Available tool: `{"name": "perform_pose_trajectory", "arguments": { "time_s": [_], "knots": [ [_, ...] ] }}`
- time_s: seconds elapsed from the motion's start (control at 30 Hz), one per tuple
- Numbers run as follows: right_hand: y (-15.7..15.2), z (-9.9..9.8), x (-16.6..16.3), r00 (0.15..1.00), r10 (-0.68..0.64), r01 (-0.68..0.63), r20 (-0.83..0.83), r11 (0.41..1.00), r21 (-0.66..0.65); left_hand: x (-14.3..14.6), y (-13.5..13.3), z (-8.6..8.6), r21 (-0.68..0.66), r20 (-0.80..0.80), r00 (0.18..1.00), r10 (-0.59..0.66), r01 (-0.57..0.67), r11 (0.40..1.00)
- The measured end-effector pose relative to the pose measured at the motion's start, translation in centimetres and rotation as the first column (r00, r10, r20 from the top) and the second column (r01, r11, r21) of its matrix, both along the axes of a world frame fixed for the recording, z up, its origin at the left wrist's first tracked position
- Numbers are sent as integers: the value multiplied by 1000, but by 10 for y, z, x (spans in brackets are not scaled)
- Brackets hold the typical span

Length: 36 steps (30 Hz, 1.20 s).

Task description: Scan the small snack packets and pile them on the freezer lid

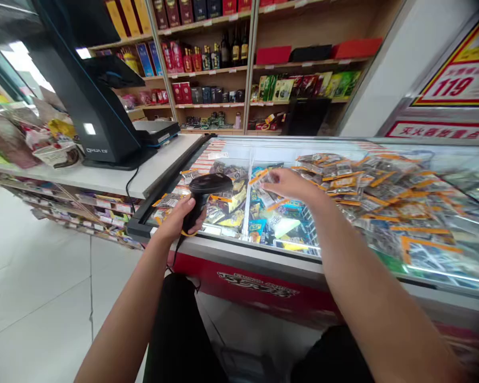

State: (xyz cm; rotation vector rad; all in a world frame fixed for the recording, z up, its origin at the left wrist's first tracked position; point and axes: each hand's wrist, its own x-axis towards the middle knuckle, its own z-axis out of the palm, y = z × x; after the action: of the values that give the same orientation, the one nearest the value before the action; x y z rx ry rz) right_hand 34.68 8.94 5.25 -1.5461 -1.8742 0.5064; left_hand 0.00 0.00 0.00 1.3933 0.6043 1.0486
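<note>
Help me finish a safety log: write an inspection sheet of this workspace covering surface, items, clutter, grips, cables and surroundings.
Surface: glass top of a red-fronted chest; colourful packages beneath.
Items: black handheld scanner; orange-edged packet.
Clutter: loose packet heap on the glass at right; a few packets at left.
Grips: left hand closed around the scanner's handle; right hand pinches the packet above the glass.
Cables: black cable below the scanner; another cable at the edge of the white counter.
Surroundings: terminal on the counter; stocked shelves behind; tiled floor; wall sign reading 119.
</note>
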Motion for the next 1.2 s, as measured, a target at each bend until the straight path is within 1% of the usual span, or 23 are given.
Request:
{"name": "perform_pose_trajectory", "arguments": {
  "time_s": [0.07, 0.13, 0.2, 0.27, 0.33, 0.43, 0.53, 0.67, 0.83, 0.9, 0.93, 1.0, 1.03, 1.1, 1.13, 1.2],
  "knots": [
    [4, -7, -22, 992, -10, 27, -124, 990, 136, 1, 1, 2, 31, 25, 999, 45, -46, 998],
    [8, -15, -42, 971, 11, 43, -238, 974, 221, 3, 2, 3, 50, 49, 996, 74, -77, 996],
    [11, -24, -58, 936, 69, 19, -345, 970, 244, 3, 2, 4, 60, 74, 993, 93, -97, 993],
    [14, -34, -68, 914, 86, 9, -396, 973, 231, 4, 2, 4, 55, 77, 994, 77, -81, 995],
    [16, -40, -74, 911, 62, 38, -408, 972, 234, 4, 2, 4, 47, 65, 997, 43, -46, 998],
    [15, -43, -77, 916, 52, 61, -398, 962, 266, 4, 2, 4, 44, 62, 998, 13, -16, 999],
    [11, -41, -79, 914, 69, 49, -400, 959, 278, 5, 2, 5, 38, 85, 996, 12, -15, 999],
    [5, -37, -80, 907, 77, 29, -413, 969, 245, 6, 1, 7, 24, 98, 995, 10, -13, 1000],
    [6, -38, -76, 922, 59, 31, -384, 974, 225, 6, 1, 8, 10, 94, 995, 13, -14, 1000],
    [6, -38, -74, 943, 5, 56, -332, 983, 173, 6, 1, 7, 9, 87, 996, 29, -30, 1000],
    [5, -38, -74, 963, -34, 73, -269, 988, 138, 5, 1, 7, 8, 80, 996, 34, -35, 999],
    [1, -36, -75, 991, -115, 120, -65, 990, 76, 4, 1, 6, 10, 66, 997, 40, -41, 999],
    [-1, -34, -75, 987, -149, 146, 56, 988, 55, 4, 1, 6, 13, 61, 997, 41, -42, 999],
    [-5, -29, -73, 946, -194, 192, 258, 981, 34, 3, 1, 5, 17, 57, 997, 43, -44, 999],
    [-6, -26, -68, 921, -218, 218, 323, 975, 39, 3, 1, 5, 18, 59, 997, 45, -47, 999],
    [-4, -19, -51, 878, -285, 271, 384, 958, 90, 2, 1, 5, 21, 61, 997, 44, -46, 999]
  ]
}}
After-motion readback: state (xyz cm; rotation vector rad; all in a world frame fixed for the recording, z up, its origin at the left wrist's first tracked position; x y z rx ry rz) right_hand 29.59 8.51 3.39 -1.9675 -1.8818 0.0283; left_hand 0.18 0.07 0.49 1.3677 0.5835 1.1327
